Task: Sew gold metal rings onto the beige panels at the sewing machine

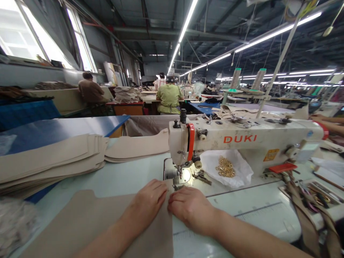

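Note:
A white DUKI sewing machine (242, 139) stands on the pale table (249, 204). A beige fabric piece (88, 218) lies in front of its needle and presser foot (179, 175). My left hand (149, 200) rests flat on the fabric, fingers stretched toward the needle. My right hand (189, 206) sits at the fabric's right edge, fingers curled down and pinching that edge just before the presser foot. The two hands almost touch.
Stacks of cut beige pieces (51, 159) lie at the left. Gold rings (225, 167) sit on a white bag behind the needle, scissors (201, 177) beside it. Straps and tools (314, 200) crowd the right. Other workers (169, 96) sit ahead; another person's hand (324, 120) shows at far right.

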The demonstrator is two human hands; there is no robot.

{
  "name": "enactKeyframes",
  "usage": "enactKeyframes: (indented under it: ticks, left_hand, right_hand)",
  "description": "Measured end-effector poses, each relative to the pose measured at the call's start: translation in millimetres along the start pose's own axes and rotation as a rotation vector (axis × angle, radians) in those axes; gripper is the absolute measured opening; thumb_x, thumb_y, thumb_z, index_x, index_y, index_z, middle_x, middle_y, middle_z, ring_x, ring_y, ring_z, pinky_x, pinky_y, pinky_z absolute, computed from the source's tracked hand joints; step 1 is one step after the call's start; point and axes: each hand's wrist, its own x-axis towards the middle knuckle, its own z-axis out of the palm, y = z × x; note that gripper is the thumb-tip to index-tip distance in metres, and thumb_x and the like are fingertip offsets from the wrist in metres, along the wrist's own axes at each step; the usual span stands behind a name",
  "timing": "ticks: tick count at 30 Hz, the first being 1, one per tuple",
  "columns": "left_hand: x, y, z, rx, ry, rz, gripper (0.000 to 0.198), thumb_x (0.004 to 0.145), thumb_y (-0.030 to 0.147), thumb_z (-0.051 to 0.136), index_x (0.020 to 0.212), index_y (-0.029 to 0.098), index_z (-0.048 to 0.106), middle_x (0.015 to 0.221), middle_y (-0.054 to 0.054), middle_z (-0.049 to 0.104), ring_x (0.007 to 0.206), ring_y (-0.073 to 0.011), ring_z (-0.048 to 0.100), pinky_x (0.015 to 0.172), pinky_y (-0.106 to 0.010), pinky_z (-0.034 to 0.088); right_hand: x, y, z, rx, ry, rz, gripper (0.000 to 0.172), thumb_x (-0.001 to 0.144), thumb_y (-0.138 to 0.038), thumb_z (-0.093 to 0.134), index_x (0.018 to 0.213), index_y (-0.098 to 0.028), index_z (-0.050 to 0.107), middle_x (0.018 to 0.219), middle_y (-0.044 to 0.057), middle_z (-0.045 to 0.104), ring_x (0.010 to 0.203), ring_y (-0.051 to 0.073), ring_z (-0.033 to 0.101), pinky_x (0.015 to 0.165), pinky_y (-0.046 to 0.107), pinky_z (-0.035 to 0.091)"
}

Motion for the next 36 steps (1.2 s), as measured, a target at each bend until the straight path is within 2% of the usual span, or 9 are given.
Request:
enactKeyframes:
  ticks: [16,27,36]
  left_hand:
    - [5.8,5.5,0.5,0.01,-0.015,0.002,0.025,0.091,0.016,0.038,0.073,0.019,0.056,0.074,-0.002,0.063,0.07,-0.0157,0.056,0.066,-0.029,0.049]
    - [5.5,6.6,0.8,0.015,-0.033,0.002,0.025,0.092,0.016,0.037,0.075,0.018,0.055,0.074,-0.002,0.062,0.071,-0.0158,0.055,0.066,-0.029,0.048]
    - [6.0,6.9,0.5,-0.007,-0.04,-0.007,0.026,0.092,0.016,0.037,0.074,0.018,0.056,0.073,-0.002,0.062,0.07,-0.016,0.056,0.065,-0.029,0.049]
  right_hand:
    - [-1.1,0.7,2.9,0.056,0.035,0.023,0.023,0.092,-0.017,0.041,0.083,-0.015,0.062,0.081,0.006,0.066,0.083,0.015,0.06,0.079,0.027,0.045]
    - [-1.1,0.2,2.1,0.058,0.039,0.036,0.018,0.091,-0.017,0.045,0.082,-0.016,0.062,0.08,0.005,0.066,0.082,0.015,0.061,0.077,0.026,0.045]
    - [-0.3,-1.5,2.2,0.069,0.061,0.088,0.017,0.089,-0.017,0.046,0.085,-0.016,0.063,0.084,0.006,0.067,0.085,0.017,0.06,0.082,0.027,0.046]
